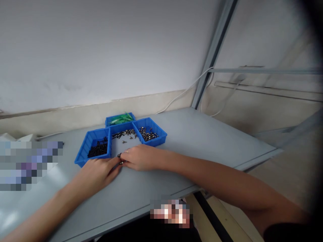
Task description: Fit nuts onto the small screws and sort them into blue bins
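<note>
My left hand (97, 171) and my right hand (140, 157) meet over the grey table, fingertips together. Both are closed in a pinch. Small dark and shiny metal parts (121, 163) show between the fingers; which hand grips which one is hard to make out. Just left of the fingers, a blue bin (80, 153) holds thin black pieces (99, 148). Another blue bin (161, 137) behind my right hand contains small metal fittings (148, 135). Between the bins, black pieces (116, 135) and metal fittings (128, 132) lie loose, with one metal fitting (124, 142) nearer my hands.
At the back stands a third blue bin (108, 121) with green plastic pieces (122, 118). A blurred-out item (30, 164) lies on the left of the table (202, 134). A metal frame post (214, 43) and a white cable (179, 96) are at the back right.
</note>
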### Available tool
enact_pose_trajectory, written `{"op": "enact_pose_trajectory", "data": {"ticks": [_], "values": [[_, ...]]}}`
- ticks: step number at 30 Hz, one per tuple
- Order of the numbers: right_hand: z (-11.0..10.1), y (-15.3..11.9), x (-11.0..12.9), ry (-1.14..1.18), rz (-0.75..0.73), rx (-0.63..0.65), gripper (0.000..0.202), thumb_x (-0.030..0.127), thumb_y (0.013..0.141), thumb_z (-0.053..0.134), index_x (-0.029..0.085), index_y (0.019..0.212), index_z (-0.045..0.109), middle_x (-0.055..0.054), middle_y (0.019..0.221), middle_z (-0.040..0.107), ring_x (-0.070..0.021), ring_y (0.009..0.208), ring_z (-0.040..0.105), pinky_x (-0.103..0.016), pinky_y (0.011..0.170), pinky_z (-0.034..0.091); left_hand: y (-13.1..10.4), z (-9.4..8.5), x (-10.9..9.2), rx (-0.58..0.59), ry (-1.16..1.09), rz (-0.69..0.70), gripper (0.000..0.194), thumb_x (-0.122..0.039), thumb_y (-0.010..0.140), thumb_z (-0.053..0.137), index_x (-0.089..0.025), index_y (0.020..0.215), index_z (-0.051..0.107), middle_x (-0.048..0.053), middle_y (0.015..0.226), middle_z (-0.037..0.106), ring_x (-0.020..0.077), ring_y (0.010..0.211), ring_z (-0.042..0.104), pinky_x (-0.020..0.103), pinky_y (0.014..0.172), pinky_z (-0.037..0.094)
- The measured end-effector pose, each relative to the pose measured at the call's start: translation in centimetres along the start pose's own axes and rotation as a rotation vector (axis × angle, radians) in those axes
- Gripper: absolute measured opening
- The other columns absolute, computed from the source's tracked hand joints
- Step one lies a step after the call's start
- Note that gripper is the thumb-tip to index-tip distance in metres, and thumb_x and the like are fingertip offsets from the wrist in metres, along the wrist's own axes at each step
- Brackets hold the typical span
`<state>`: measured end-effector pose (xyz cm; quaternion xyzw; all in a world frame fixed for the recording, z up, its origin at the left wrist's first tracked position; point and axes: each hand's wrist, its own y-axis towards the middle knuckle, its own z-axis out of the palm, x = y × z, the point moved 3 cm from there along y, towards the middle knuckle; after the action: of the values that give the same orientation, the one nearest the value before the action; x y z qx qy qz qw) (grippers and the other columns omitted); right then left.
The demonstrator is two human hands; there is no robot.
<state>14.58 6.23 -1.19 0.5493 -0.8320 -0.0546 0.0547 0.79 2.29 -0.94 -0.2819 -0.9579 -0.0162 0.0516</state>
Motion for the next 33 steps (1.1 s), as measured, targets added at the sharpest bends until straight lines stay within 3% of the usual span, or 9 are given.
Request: {"op": "enact_pose_trajectory", "data": {"ticks": [33], "values": [[-0.9, -0.1, 0.2, 0.089, 0.097, 0.063, 0.022, 0.025, 0.09, 0.037, 0.013, 0.092, 0.056, -0.008, 0.084, 0.065, -0.0171, 0.073, 0.059, -0.028, 0.059, 0.038, -0.1, -0.3, 0.1, -0.027, -0.042, -0.047, 0.029, -0.033, 0.089, 0.032, -0.02, 0.095, 0.058, 0.003, 0.073, 0.065, 0.0181, 0.065, 0.063, 0.025, 0.055, 0.043]]}}
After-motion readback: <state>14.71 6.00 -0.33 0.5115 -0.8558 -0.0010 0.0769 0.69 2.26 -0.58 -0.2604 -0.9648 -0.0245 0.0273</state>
